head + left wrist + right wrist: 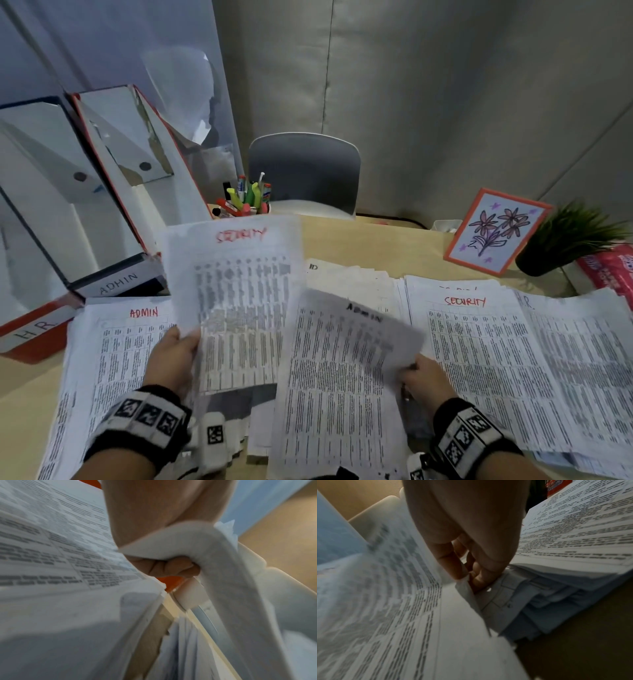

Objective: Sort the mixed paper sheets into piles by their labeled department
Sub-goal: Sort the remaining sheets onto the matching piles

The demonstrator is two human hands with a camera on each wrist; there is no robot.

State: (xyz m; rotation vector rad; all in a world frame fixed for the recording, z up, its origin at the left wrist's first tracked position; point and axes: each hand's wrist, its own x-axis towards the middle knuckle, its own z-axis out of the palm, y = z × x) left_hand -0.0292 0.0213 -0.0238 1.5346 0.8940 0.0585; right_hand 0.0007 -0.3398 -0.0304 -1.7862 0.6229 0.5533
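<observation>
My left hand [173, 356] grips a raised sheaf whose top sheet [236, 294] is headed SECURITY; the left wrist view shows my fingers [164, 568] curled round its folded lower edge. My right hand [428, 380] pinches the corner of a lifted ADMIN sheet [346, 346], fingertips [481, 580] closed on the paper. On the table [376, 240] I see an ADMIN pile [126, 342] at left, and a SECURITY pile [479, 342] and an H.R. pile [582, 349] at right. Farther back stand file boxes [113, 171], a pen cup [245, 200], a flower picture [496, 229] and a plant [565, 236].
</observation>
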